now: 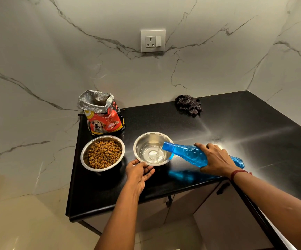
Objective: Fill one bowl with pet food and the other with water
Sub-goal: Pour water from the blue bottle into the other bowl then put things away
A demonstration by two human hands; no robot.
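The food half of the task looks finished. The food bowl (82, 156), a steel one on the left of the black countertop (245, 127), is heaped with brown kibble (104, 154). The opened puppy food bag (106, 121) stands upright just behind it, against the far wall.

The water half is under way. The right hand (216, 159) is wrapped round the body of a blue plastic bottle (187, 153), which is tipped almost flat with its mouth over the right rim of the water bowl (152, 136). A thin stream of water (157, 152) runs into the bowl. Only a shallow pool covers the bottom, so most of the filling probably remains.

The left hand (138, 172) steadies the water bowl, with the thumb on its near rim and the fingers curled below it. The two bowls sit side by side, close but apart.

A crumpled dark checked cloth (188, 105) lies at the far edge, well apart from the bowls. A wall socket (152, 40) sits high on the marble wall. Neither interferes with the pour. The main risk seems to be splashing over the low rim, or nudging the bowl toward the near edge of the counter.
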